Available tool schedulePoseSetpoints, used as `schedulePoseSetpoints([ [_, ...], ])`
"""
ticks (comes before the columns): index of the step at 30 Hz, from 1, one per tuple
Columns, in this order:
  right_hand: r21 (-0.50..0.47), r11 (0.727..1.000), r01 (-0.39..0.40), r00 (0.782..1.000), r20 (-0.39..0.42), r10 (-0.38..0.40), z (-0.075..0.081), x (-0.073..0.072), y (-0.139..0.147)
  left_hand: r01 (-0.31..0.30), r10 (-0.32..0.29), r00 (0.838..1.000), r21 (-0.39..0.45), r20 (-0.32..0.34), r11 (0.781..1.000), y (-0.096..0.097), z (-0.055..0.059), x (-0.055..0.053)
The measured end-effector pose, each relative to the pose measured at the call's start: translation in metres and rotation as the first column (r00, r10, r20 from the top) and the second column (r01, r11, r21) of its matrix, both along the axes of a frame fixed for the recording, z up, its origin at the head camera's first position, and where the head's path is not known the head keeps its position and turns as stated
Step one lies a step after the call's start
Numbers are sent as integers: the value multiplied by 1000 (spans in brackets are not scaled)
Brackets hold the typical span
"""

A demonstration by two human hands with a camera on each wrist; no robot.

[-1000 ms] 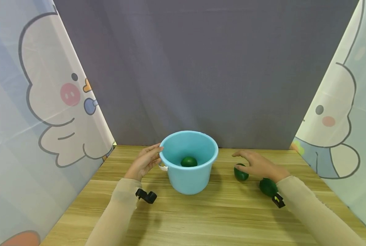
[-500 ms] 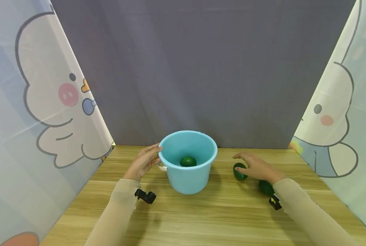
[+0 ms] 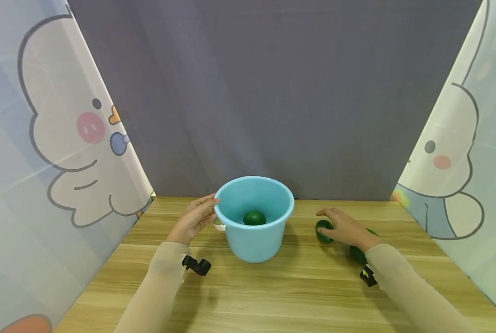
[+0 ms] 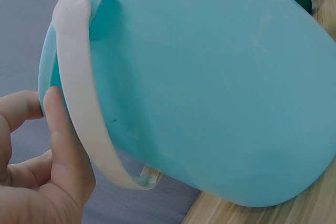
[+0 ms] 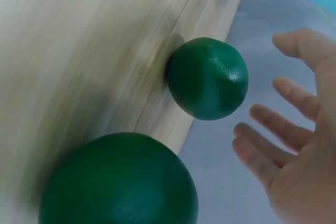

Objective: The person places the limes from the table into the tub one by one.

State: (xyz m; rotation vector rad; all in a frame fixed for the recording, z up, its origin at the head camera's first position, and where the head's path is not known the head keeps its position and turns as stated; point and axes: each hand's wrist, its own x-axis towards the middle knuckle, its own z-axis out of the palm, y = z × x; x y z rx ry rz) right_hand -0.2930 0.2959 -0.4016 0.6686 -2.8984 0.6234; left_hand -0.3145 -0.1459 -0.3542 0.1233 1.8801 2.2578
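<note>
A light blue bucket [image 3: 256, 243] stands upright on the table, with a dark green lime-like fruit [image 3: 254, 218] lying inside. At its left rim my left hand [image 3: 195, 219] pinches the edge between thumb and fingers; the left wrist view shows the white handle [image 4: 79, 82] hanging beside the thumb. My right hand [image 3: 344, 227] hovers with spread fingers over another green fruit [image 3: 324, 232], right of the bucket. In the right wrist view that fruit [image 5: 208, 78] sits just off the fingertips, nothing held. A further green fruit [image 3: 357, 254] lies under the right wrist, partly hidden by it.
The wood-grain table [image 3: 281, 296] runs back to a grey curtain [image 3: 264, 101]. Cartoon-printed cloths hang on the left [image 3: 65, 115] and right [image 3: 443, 138]. Each sleeve carries a small black wrist mount [image 3: 196, 265].
My right forearm has shifted slightly left, covering more of the fruit beneath the wrist, while the hand stays over the nearer fruit. The left hand keeps its hold on the bucket rim.
</note>
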Motion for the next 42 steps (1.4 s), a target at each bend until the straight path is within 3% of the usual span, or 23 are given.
schedulePoseSetpoints([
  [21,23,988,156,977,141,-157,-15,-5,-11,-24,24,1000,-12,-6,1000,0,-2,-1],
  [32,-8,985,171,977,133,-169,-25,-9,-9,-21,21,1000,-14,-13,1000,1,-2,0],
  [42,-14,984,177,975,141,-174,-24,-8,-9,-16,16,1000,-18,-11,1000,0,-2,0],
])
